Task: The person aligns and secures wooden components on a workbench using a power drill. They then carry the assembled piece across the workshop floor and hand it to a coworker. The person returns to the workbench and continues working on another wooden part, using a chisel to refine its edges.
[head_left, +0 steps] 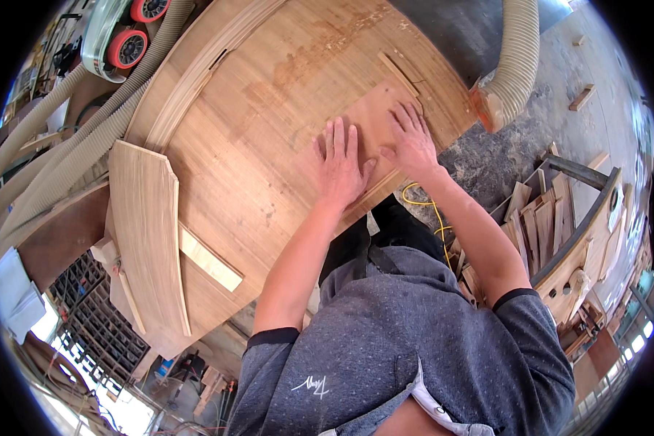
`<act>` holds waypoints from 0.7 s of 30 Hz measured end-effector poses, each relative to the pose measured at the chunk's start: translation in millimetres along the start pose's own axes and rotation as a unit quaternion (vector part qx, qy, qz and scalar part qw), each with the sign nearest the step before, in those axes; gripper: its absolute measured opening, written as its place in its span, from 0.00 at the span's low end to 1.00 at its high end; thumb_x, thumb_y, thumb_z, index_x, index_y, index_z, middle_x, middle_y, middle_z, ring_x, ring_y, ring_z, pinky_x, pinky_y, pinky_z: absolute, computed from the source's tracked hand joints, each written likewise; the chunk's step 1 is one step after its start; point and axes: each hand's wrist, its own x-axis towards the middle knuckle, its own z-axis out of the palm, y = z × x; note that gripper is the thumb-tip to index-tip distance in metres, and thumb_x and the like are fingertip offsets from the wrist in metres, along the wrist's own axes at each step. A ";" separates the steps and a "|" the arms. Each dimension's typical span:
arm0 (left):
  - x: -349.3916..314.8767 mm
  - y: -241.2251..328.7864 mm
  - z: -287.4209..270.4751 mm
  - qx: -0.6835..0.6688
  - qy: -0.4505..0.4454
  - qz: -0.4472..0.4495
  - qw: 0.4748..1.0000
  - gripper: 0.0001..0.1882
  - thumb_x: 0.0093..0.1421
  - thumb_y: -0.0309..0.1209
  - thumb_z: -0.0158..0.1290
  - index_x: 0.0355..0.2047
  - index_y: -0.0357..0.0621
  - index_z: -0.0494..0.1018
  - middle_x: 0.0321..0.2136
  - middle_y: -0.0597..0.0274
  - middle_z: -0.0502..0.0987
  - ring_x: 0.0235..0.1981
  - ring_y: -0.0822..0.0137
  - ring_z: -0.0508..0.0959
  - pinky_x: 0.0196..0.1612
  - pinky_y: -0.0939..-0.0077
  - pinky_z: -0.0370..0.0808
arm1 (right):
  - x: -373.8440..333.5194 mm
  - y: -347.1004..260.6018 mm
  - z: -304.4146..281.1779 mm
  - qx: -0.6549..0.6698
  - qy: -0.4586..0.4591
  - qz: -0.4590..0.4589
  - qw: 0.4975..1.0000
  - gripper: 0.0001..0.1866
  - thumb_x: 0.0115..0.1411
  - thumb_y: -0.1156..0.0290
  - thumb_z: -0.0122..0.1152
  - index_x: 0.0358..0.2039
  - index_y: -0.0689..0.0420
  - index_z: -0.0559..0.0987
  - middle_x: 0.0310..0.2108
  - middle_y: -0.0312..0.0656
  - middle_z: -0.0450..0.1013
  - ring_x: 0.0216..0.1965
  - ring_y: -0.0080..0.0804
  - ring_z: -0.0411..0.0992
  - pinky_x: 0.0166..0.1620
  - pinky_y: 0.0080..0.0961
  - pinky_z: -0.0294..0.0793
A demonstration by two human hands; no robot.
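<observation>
A flat reddish wooden board [374, 112] lies near the front right edge of a broad wooden worktable [261, 174]. My left hand [341, 166] rests palm down on the board's nearer left part, fingers stretched out and thumb pointing toward the right hand. On the board's right part lies my right hand [412, 145], its fingers also spread flat. Neither hand grips anything. Just beyond the right fingertips is a narrow wooden strip [398, 73], close to the far end of the board.
A long wooden fence [200, 69] crosses the table's far left. A large plank [145, 225] and a pale strip [209, 258] lie at the left. Ribbed hoses [517, 62] flank the table. Red-rimmed wheels [128, 49] sit upper left; offcuts [541, 225] fill a rack at right.
</observation>
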 end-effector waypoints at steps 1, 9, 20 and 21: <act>6.2 -1.8 4.2 0.005 -0.002 -0.001 1.000 0.43 0.58 0.48 0.58 0.68 0.40 0.57 0.71 0.42 0.48 0.72 0.44 0.48 0.70 0.35 0.40 | 1.9 -2.0 1.3 -0.007 -0.014 0.006 1.000 0.39 0.53 0.58 0.69 0.63 0.57 0.67 0.69 0.51 0.53 0.72 0.53 0.46 0.71 0.46 0.50; 15.0 -10.3 22.5 0.030 0.004 0.002 1.000 0.43 0.59 0.52 0.54 0.69 0.42 0.56 0.71 0.43 0.49 0.72 0.44 0.49 0.69 0.34 0.37 | 6.7 -5.6 1.7 -0.010 -0.065 0.017 0.998 0.37 0.53 0.57 0.68 0.62 0.57 0.69 0.70 0.52 0.53 0.72 0.58 0.45 0.71 0.52 0.47; 16.9 -7.9 18.0 0.028 -0.027 0.003 0.999 0.41 0.60 0.50 0.52 0.68 0.41 0.57 0.71 0.41 0.49 0.72 0.42 0.48 0.68 0.32 0.38 | 8.8 -5.7 -0.7 -0.001 -0.096 0.027 0.995 0.36 0.54 0.58 0.68 0.62 0.57 0.70 0.70 0.53 0.53 0.72 0.59 0.46 0.70 0.54 0.47; 18.4 -7.3 16.6 0.027 -0.026 0.004 0.999 0.40 0.60 0.50 0.52 0.67 0.40 0.58 0.71 0.41 0.49 0.72 0.41 0.48 0.68 0.32 0.39 | 10.3 -6.4 -2.2 -0.006 -0.100 0.028 0.995 0.37 0.53 0.57 0.68 0.62 0.57 0.70 0.70 0.53 0.53 0.72 0.59 0.46 0.70 0.54 0.47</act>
